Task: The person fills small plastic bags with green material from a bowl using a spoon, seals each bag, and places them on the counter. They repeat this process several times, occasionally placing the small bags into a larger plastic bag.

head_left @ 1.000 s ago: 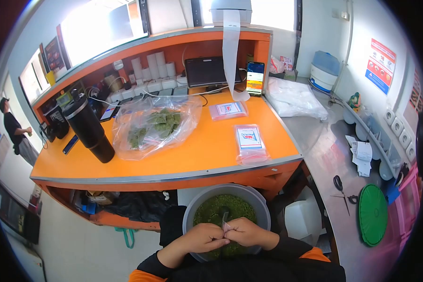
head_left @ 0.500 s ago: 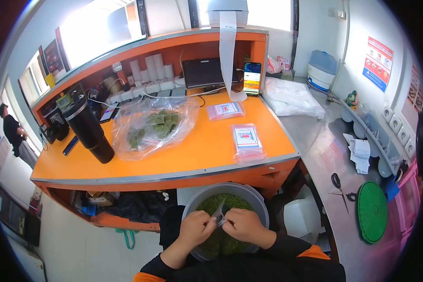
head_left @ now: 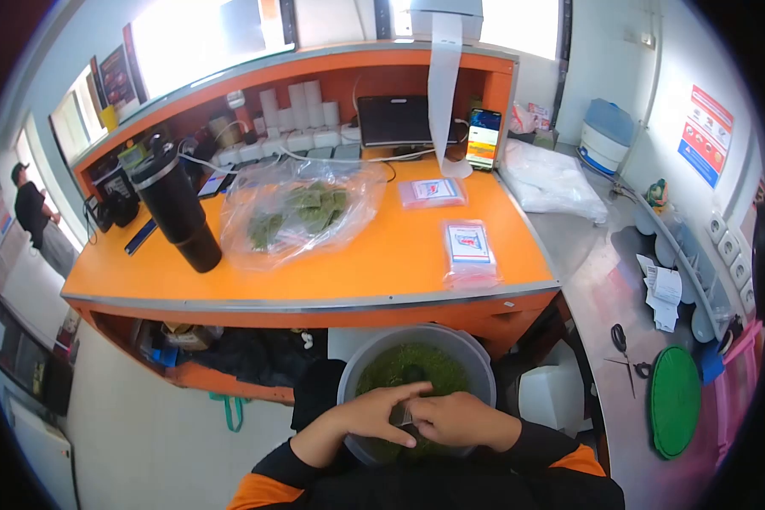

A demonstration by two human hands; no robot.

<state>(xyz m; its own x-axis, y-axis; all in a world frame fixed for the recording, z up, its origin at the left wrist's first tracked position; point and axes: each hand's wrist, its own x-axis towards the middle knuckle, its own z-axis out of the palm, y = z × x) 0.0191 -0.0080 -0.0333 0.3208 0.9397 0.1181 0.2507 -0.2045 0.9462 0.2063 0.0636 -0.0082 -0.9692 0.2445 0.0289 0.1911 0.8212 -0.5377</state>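
Observation:
A large grey bucket [head_left: 484, 374] holds finely chopped green material [head_left: 425, 357], with a small dark round object lying on it. Over the bucket my left hand [head_left: 378, 415] has its thumb and fingers spread apart. My right hand [head_left: 463, 421] is closed beside it, its fingertips on a small clear plastic bag [head_left: 406, 415] between the two hands. The bag is mostly hidden by my fingers.
An orange table [head_left: 314, 276] bears a black tumbler [head_left: 178, 208], a large clear bag of green packets [head_left: 314, 208], stacks of small plastic bags [head_left: 470, 251] and a phone [head_left: 484, 138]. Scissors [head_left: 622, 348] and a green lid [head_left: 676, 401] lie right. A person [head_left: 38, 217] stands far left.
My left hand has opened from its pinch on the small bag and spread its fingers. The view has shifted, so the table and bucket appear slightly further right.

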